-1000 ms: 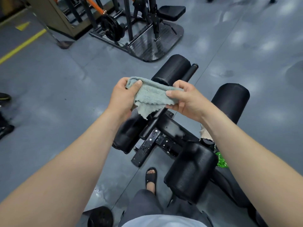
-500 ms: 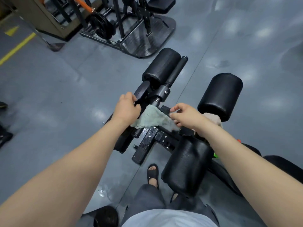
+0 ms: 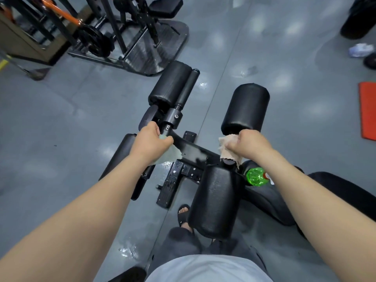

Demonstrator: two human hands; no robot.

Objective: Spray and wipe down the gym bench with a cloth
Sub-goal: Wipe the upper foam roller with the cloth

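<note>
Left hand (image 3: 151, 142) gripping one pale green cloth (image 3: 171, 155), right hand (image 3: 248, 144) gripping one beige cloth (image 3: 225, 147), one green plastic bottle (image 3: 255, 177) below its wrist, four black padded rollers (image 3: 246, 108)

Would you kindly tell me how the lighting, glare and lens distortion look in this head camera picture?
Head view: even overhead light, with pale glare patches on the grey floor and a wet sheen on the frame bar; the wide lens stretches both forearms towards the lower corners; the left hand on the green cloth and the right hand on the beige cloth look sharp.
</note>
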